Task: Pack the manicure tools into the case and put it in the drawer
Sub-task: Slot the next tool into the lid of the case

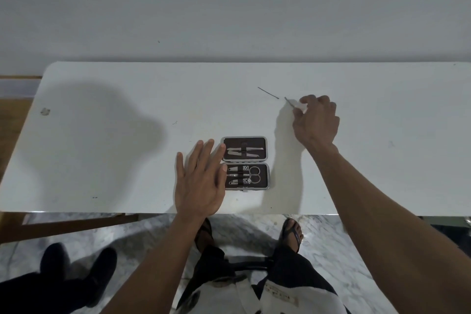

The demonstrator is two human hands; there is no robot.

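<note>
A small dark manicure case point(245, 162) lies open on the white table point(102, 160), near its front edge. Several metal tools sit in both halves, among them small scissors point(254, 174). My left hand point(200, 181) lies flat with spread fingers at the case's left side, its fingertips touching the edge. Further back and to the right, my right hand point(316, 120) pinches a thin metal tool point(290, 102), whose tip sticks out to the upper left. Another thin metal tool point(268, 92) lies loose on the table just beyond that tip.
The table stands against a plain grey wall. Its front edge runs just below the case. Below it I see marble floor, my feet in sandals point(293, 233), and another person's dark shoes point(76, 265) at the lower left. No drawer is in view.
</note>
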